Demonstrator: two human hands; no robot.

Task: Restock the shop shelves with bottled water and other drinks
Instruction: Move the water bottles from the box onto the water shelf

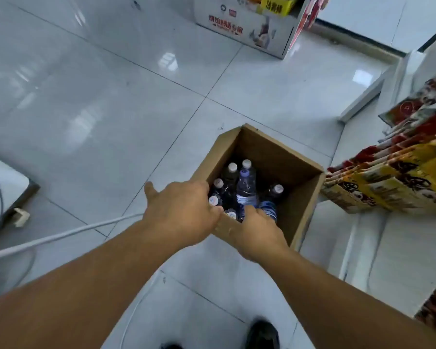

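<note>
An open brown cardboard box (300, 187) stands on the tiled floor and holds several bottles with white caps (232, 167). A clear water bottle with a pale purple cap (246, 183) stands higher than the others. My left hand (181, 210) reaches over the box's near left corner, fingers dipping among the bottle caps. My right hand (257, 230) reaches over the near edge, and its fingers curl around a bottle with a blue label (268, 209). Fingertips of both hands are partly hidden inside the box.
A shop shelf (393, 180) with red and yellow snack packets stands right of the box. A printed display carton (247, 26) sits at the back. A white cable (61, 235) crosses the floor at left. My dark shoe (262, 333) shows at the bottom.
</note>
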